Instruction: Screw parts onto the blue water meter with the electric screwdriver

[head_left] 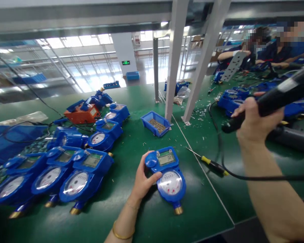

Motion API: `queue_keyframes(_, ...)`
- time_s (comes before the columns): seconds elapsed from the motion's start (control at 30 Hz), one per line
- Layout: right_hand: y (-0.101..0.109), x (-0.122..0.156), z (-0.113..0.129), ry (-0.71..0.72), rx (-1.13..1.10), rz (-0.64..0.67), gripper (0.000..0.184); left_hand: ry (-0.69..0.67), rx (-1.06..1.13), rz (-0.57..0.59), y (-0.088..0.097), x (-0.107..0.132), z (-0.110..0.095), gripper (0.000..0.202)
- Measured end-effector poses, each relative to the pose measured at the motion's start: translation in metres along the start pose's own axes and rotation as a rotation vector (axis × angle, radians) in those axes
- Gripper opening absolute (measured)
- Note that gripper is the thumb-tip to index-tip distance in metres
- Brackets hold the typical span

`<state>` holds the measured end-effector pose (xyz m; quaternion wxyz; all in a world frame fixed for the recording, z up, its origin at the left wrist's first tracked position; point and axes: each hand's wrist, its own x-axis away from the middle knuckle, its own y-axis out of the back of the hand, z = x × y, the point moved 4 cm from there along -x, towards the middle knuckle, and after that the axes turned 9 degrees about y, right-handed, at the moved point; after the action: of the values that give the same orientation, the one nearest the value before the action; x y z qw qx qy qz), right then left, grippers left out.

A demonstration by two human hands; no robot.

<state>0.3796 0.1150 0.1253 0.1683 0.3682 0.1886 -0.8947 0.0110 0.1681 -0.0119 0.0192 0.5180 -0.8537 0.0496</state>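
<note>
Blue plastic water meter (166,170), with a round glass dial and a small lit display, lies on the green work mat (192,216) directly in front of you. Your left hand (142,180) is on it, curled around its upper left side just below a round blue cap. Its fingers (153,179) press against the blue casing, and a gold bangle (123,233) sits on that wrist. The meter's long axis runs from the cap at the upper left down to a brass threaded end (178,211) at the lower right, angled a little off straight toward you.

Your right hand (258,118) is raised high to the right, well apart from the meter. Its fingers (245,108) wrap closed around a black electric screwdriver (278,96), and a black cable (255,178) curves across the mat below. The left hand is therefore the nearer one, touching the meter, while a yellow-and-black hand screwdriver (212,165) lies just to the meter's right.

Further left sits a cluster of matching blue meters (87,175). Ahead stands a blue plastic tray (145,121) of small brass parts, and two co-workers (276,54) sit at the far right end of the bench.
</note>
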Motion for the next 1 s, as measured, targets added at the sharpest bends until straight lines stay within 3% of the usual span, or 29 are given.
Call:
queue_keyframes(0.1,-0.025,-0.006,0.051,-0.03,-0.145,-0.029,0.027,0.065,0.035,-0.035,0.001,-0.001,0.004,0.087)
queue_keyframes(0.23,-0.065,0.026,0.091,-0.135,-0.369,0.13,0.027,0.158,0.074,-0.179,0.007,0.0,0.014,0.086)
queue_keyframes(0.37,-0.093,0.066,0.09,-0.203,-0.367,0.259,0.024,0.197,0.073,-0.259,0.015,0.001,0.025,0.088)
queue_keyframes(0.47,-0.102,0.079,0.081,-0.266,-0.424,0.287,0.023,0.211,0.061,-0.266,0.016,0.002,0.025,0.089)
queue_keyframes(0.67,-0.093,0.071,0.082,-0.287,-0.454,0.145,0.025,0.268,0.171,-0.184,-0.008,0.017,0.007,0.081)
queue_keyframes(0.8,-0.087,0.065,0.089,-0.185,-0.511,0.027,0.018,0.331,0.33,-0.161,-0.027,0.028,0.002,0.076)
queue_keyframes(0.9,-0.1,0.061,0.093,-0.188,-0.578,0.04,0.023,0.38,0.42,-0.129,-0.033,0.03,0.004,0.082)
queue_keyframes(1.0,-0.128,0.066,0.101,-0.271,-0.601,0.137,0.03,0.399,0.554,-0.098,-0.035,0.032,0.009,0.089)
